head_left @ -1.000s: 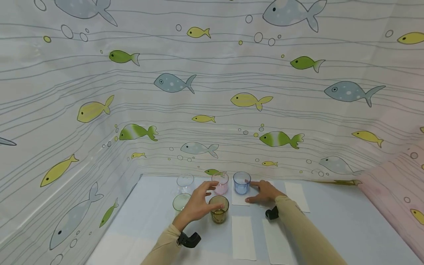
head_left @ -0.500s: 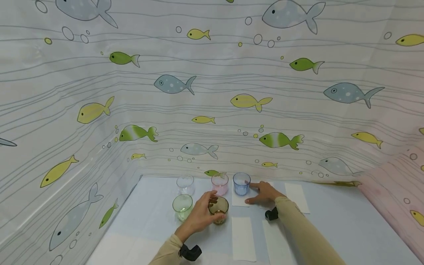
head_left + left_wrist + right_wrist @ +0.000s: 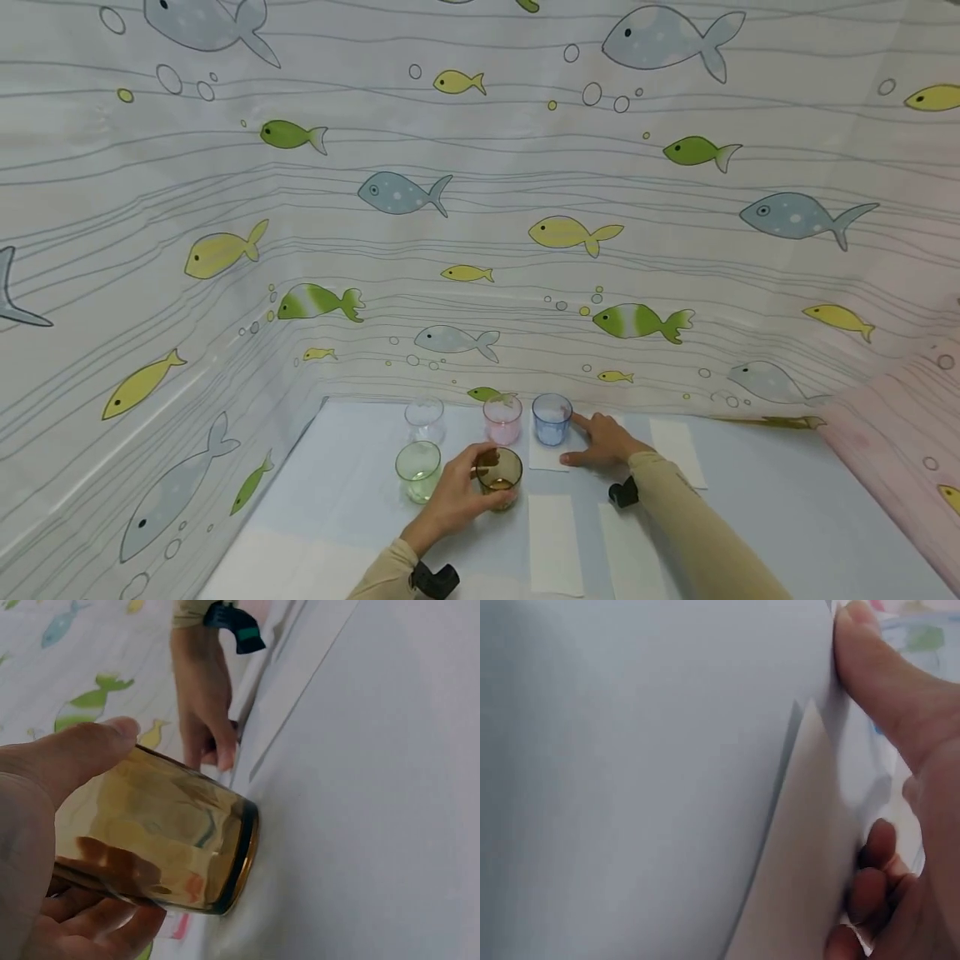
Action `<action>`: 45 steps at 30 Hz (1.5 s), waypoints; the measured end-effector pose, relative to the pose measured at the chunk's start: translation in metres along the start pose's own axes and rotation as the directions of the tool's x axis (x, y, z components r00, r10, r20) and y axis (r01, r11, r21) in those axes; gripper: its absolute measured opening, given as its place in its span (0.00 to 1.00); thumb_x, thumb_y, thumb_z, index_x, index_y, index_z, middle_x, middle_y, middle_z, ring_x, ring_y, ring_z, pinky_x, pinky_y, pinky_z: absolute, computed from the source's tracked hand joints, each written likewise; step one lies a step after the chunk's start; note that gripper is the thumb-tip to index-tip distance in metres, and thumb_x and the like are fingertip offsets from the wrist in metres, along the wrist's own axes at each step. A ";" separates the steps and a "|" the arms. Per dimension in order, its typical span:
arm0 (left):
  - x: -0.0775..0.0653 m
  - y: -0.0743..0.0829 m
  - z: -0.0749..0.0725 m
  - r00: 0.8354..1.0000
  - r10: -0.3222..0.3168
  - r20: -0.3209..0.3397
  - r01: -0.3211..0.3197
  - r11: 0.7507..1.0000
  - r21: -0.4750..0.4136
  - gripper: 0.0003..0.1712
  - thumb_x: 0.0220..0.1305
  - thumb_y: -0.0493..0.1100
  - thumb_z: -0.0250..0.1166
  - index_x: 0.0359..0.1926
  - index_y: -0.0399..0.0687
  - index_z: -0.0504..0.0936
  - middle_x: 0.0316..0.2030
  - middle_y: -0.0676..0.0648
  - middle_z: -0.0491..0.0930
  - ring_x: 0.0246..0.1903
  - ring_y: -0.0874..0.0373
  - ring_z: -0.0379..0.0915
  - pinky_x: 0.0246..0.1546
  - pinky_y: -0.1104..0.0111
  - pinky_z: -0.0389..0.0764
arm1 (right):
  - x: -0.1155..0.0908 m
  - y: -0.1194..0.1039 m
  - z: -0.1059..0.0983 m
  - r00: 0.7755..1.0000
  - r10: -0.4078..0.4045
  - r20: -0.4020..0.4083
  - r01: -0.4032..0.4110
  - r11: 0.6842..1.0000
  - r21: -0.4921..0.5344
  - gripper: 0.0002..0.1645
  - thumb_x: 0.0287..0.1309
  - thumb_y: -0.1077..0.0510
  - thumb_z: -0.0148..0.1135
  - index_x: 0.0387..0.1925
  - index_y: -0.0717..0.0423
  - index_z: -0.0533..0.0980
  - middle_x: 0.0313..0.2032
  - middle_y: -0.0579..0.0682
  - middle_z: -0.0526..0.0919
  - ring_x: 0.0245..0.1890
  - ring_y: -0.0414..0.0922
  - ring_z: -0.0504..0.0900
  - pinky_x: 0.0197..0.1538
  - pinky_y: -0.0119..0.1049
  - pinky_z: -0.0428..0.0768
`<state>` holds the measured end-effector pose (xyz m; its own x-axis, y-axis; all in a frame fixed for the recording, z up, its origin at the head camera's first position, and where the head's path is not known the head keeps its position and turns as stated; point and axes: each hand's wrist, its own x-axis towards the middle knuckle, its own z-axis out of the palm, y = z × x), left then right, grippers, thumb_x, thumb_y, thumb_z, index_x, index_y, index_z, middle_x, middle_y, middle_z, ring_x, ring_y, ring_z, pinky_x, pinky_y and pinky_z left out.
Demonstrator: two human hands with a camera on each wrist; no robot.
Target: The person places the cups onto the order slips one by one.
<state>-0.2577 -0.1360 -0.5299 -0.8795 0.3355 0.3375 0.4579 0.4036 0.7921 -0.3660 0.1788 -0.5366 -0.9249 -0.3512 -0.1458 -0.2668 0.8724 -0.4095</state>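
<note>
My left hand [image 3: 457, 493] holds an amber drinking glass [image 3: 504, 467] from its left side. In the left wrist view the thumb lies along one side of the glass [image 3: 161, 825] and the fingers curl round the other. The glass stands upright on the table. My right hand [image 3: 604, 442] rests on the table to the right of a blue glass [image 3: 552, 427], its index finger reaching to that glass; whether it touches cannot be told. In the right wrist view the thumb [image 3: 889, 690] lies on the surface near a paper strip [image 3: 795, 847], other fingers loosely bent.
A pink glass [image 3: 502, 425] stands left of the blue one. Farther left are a clear glass [image 3: 425, 423] and a green glass [image 3: 418, 473]. White paper strips [image 3: 555, 546] lie on the table [image 3: 300, 517]. A fish-patterned curtain [image 3: 480, 308] walls the back and sides.
My left hand has moved right and down, from reaching over the amber glass to gripping it; the green glass is now uncovered. The right hand has stayed beside the blue glass.
</note>
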 end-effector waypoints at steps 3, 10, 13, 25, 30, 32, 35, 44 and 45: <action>-0.002 -0.004 0.002 1.000 -0.022 0.001 0.022 0.999 -0.025 0.43 0.56 0.47 0.83 0.67 0.36 0.75 0.57 0.40 0.85 0.58 0.43 0.81 0.61 0.57 0.85 | -0.003 -0.002 0.000 1.000 -0.018 0.010 0.018 0.999 -0.039 0.62 0.56 0.30 0.75 0.81 0.56 0.63 0.41 0.54 0.71 0.42 0.48 0.68 0.47 0.45 0.73; -0.007 -0.012 0.005 0.999 -0.041 -0.012 0.040 0.997 -0.059 0.43 0.57 0.47 0.83 0.68 0.37 0.75 0.57 0.40 0.85 0.59 0.43 0.81 0.62 0.58 0.84 | -0.008 -0.001 -0.008 0.994 -0.106 0.015 0.105 0.994 0.023 0.56 0.64 0.34 0.71 0.80 0.60 0.62 0.41 0.54 0.75 0.42 0.48 0.72 0.49 0.48 0.78; -0.007 -0.015 0.007 0.999 -0.050 -0.009 0.049 0.996 -0.078 0.43 0.56 0.47 0.84 0.68 0.37 0.75 0.57 0.40 0.85 0.59 0.43 0.81 0.63 0.58 0.84 | -0.010 0.008 -0.011 0.982 -0.187 0.001 0.187 0.980 0.071 0.53 0.67 0.36 0.69 0.80 0.61 0.62 0.41 0.52 0.78 0.42 0.46 0.74 0.49 0.47 0.79; -0.007 -0.020 0.010 0.999 -0.050 -0.007 0.049 0.993 -0.110 0.42 0.56 0.46 0.84 0.68 0.38 0.76 0.58 0.40 0.85 0.60 0.42 0.81 0.62 0.62 0.84 | -0.035 0.065 -0.034 0.979 -0.182 -0.094 0.191 0.977 0.093 0.54 0.63 0.38 0.75 0.81 0.55 0.62 0.39 0.48 0.77 0.42 0.47 0.71 0.43 0.41 0.72; -0.007 -0.021 0.010 0.998 -0.057 -0.005 0.056 0.991 -0.118 0.42 0.56 0.46 0.84 0.68 0.39 0.75 0.58 0.41 0.85 0.60 0.43 0.81 0.62 0.64 0.84 | -0.047 0.087 -0.041 0.981 -0.170 -0.091 0.176 0.982 0.063 0.58 0.59 0.38 0.78 0.80 0.57 0.62 0.38 0.48 0.75 0.40 0.46 0.69 0.42 0.39 0.69; -0.007 -0.021 0.009 0.998 -0.058 -0.004 0.057 0.990 -0.126 0.43 0.56 0.45 0.84 0.68 0.38 0.75 0.57 0.41 0.86 0.60 0.44 0.81 0.62 0.65 0.83 | -0.049 0.093 -0.040 0.981 -0.170 -0.092 0.176 0.983 0.058 0.58 0.57 0.37 0.79 0.80 0.57 0.63 0.37 0.48 0.74 0.39 0.45 0.69 0.41 0.38 0.68; -0.007 -0.022 0.009 0.998 -0.059 -0.003 0.058 0.990 -0.130 0.43 0.55 0.45 0.84 0.68 0.38 0.75 0.57 0.40 0.86 0.60 0.43 0.81 0.61 0.66 0.83 | -0.052 0.098 -0.038 0.980 -0.171 -0.100 0.176 0.983 0.050 0.59 0.55 0.36 0.79 0.80 0.57 0.64 0.36 0.47 0.73 0.37 0.43 0.68 0.40 0.37 0.67; -0.007 -0.023 0.011 0.998 -0.068 0.001 0.068 0.991 -0.115 0.42 0.55 0.46 0.84 0.67 0.40 0.76 0.55 0.42 0.86 0.58 0.46 0.82 0.61 0.65 0.83 | -0.058 0.094 -0.037 0.991 -0.116 -0.068 0.120 0.991 0.064 0.60 0.56 0.34 0.78 0.81 0.53 0.62 0.37 0.51 0.73 0.38 0.45 0.68 0.41 0.39 0.69; -0.007 -0.023 0.012 0.998 -0.068 0.002 0.068 0.991 -0.117 0.41 0.55 0.45 0.84 0.67 0.40 0.76 0.55 0.42 0.86 0.58 0.47 0.83 0.61 0.65 0.83 | -0.058 0.094 -0.036 0.993 -0.105 -0.061 0.109 0.992 0.068 0.60 0.56 0.35 0.78 0.81 0.53 0.62 0.36 0.51 0.72 0.38 0.45 0.67 0.40 0.39 0.68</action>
<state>-0.2609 -0.1378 -0.5566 -0.9085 0.3087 0.2815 0.3785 0.3229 0.8675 -0.3472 0.2935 -0.5338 -0.9065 -0.4197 -0.0463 -0.3475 0.8038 -0.4829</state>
